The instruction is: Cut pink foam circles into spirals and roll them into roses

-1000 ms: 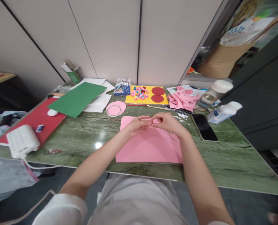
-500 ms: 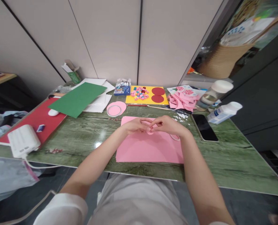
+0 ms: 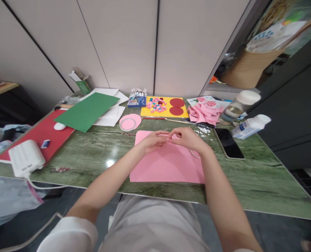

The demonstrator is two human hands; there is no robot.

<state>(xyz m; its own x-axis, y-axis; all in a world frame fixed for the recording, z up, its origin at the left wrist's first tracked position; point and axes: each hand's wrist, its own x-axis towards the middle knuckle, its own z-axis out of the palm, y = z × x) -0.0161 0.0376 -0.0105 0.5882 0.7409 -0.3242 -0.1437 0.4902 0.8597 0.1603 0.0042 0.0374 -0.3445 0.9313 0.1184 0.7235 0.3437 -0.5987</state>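
Note:
My left hand (image 3: 156,140) and my right hand (image 3: 184,138) meet fingertip to fingertip above a stack of pink paper sheets (image 3: 168,168). Both are closed in a pinch around a small pink paper piece. Fingers hide most of that piece, so its exact shape cannot be made out. Beside my right wrist, a pale ring-shaped edge (image 3: 195,154) shows on the pink sheets, partly covered by the arm.
Pink discs with a ring (image 3: 127,123) lie left of the sheets. Behind are a yellow sheet (image 3: 157,113) bearing small coloured rolls and dark red circles (image 3: 176,102), and pink scraps (image 3: 205,112). A phone (image 3: 228,142) and bottles (image 3: 251,126) stand right; green paper (image 3: 89,110) lies left.
The small pink piece, visible below my fingertips before, is now mostly covered by them. My fingers have shifted slightly; the other things on the table stay put.

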